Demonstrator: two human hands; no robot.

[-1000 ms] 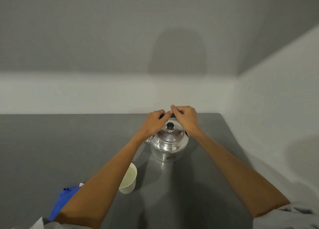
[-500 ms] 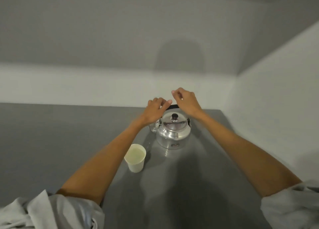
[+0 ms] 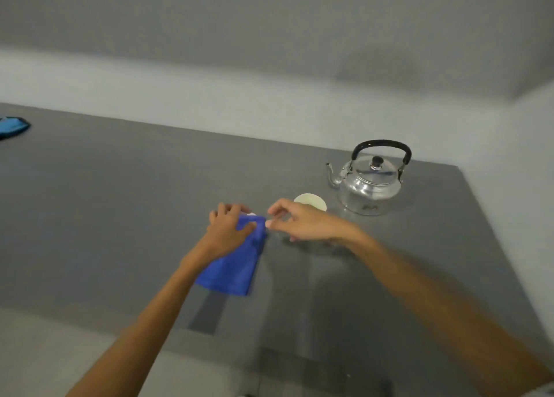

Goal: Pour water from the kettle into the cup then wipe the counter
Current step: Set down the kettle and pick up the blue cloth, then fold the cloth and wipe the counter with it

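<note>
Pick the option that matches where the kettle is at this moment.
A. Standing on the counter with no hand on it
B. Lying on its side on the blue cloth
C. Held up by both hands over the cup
A: the kettle stands upright on the counter, while the left hand and right hand are at the blue cloth.

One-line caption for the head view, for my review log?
Left hand on a folded blue cloth on the grey counter, right hand beside it; kettle and cup stand behind.
</note>
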